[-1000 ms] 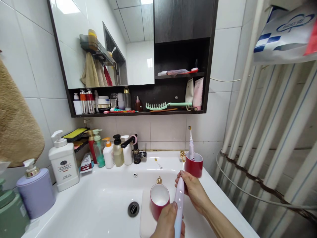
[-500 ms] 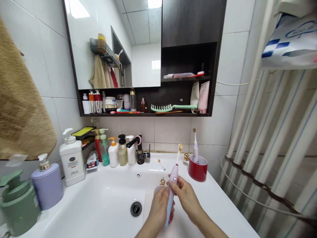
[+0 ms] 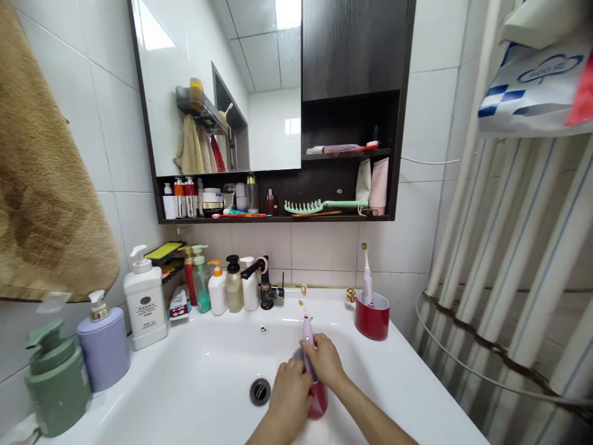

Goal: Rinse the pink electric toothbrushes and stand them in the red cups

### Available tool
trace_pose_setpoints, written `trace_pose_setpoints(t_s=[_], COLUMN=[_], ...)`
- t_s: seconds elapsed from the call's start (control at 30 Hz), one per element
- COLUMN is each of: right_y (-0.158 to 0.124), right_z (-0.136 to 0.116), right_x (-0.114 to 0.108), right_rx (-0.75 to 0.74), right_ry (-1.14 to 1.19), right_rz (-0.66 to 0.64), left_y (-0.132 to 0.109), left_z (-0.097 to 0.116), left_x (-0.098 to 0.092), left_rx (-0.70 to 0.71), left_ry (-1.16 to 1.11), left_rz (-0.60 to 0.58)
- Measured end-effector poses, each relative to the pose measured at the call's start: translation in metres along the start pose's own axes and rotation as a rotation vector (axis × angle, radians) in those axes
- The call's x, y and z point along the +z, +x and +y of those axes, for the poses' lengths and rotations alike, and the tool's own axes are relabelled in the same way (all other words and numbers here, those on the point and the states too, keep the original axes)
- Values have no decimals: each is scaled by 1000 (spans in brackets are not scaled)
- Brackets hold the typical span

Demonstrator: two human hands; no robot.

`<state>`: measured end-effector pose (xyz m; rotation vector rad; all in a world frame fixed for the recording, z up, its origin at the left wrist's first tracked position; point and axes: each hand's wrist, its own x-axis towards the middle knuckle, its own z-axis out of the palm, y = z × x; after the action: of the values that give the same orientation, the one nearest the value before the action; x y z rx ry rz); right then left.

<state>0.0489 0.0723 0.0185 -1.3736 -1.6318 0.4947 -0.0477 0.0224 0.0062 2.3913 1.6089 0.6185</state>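
A pink electric toothbrush (image 3: 308, 332) stands with its brush end up, its lower part inside a red cup (image 3: 317, 405) held over the basin. My right hand (image 3: 325, 361) is closed around the toothbrush handle just above the cup's rim. My left hand (image 3: 290, 392) wraps the near left side of the cup, its fingers partly hidden. Close behind the toothbrush, a loose brush head (image 3: 301, 304) lies on the sink's back ledge, partly overlapped by it.
A second red cup (image 3: 372, 318) holding a white electric toothbrush (image 3: 367, 281) stands on the right ledge beside a gold knob (image 3: 351, 295). A black faucet (image 3: 265, 284) rises behind the basin. Pump bottles (image 3: 145, 309) line the left side, below a mirror cabinet (image 3: 340, 188).
The toothbrush has come down and left, from in front of the cup to upright inside it. My left hand has shifted from the handle area onto the cup. The view has swung slightly.
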Motion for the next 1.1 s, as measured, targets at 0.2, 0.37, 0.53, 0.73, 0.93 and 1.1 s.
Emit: trace_pose_setpoints(t_s=[0.2, 0.37, 0.53, 0.73, 0.93, 1.1], right_y=[-3, -20, -28, -28, -28, -26], right_z=[1, 7, 17, 17, 16, 18], right_x=[-18, -64, -93, -96, -98, -101], right_rx=[9, -4, 92, -54, -99, -19], right_ry=[52, 217, 210, 136, 114, 152], right_rz=[0, -48, 35, 61, 79, 91], left_y=[11, 45, 93, 140, 165, 148], left_z=[8, 23, 46, 59, 62, 66], left_x=[-10, -32, -37, -22, -14, -17], left_rx=[48, 124, 134, 76, 26, 17], left_ry=[46, 76, 96, 73, -20, -179], left_rz=[-6, 47, 70, 73, 89, 187])
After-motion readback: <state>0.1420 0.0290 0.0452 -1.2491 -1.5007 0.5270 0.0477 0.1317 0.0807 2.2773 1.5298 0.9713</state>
